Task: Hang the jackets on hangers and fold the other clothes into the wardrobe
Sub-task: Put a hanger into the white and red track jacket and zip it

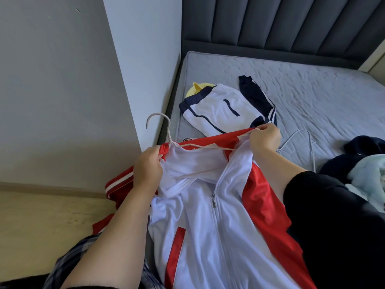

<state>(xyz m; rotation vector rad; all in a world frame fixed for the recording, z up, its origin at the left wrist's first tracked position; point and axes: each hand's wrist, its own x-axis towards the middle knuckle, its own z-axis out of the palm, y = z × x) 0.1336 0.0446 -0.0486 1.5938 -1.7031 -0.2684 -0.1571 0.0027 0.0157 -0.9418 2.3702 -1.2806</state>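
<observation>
Two hands on jacket, left hand gripping shoulder, right hand pinching collar, hanger half hidden inside.

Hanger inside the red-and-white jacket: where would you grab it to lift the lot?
Probably by its hook, coming from the upper left: it sticks out bare above the red-and-white jacket, while the rest of the wire runs inside it.

Red-white jacket partly zipped, hanger in neck
</observation>
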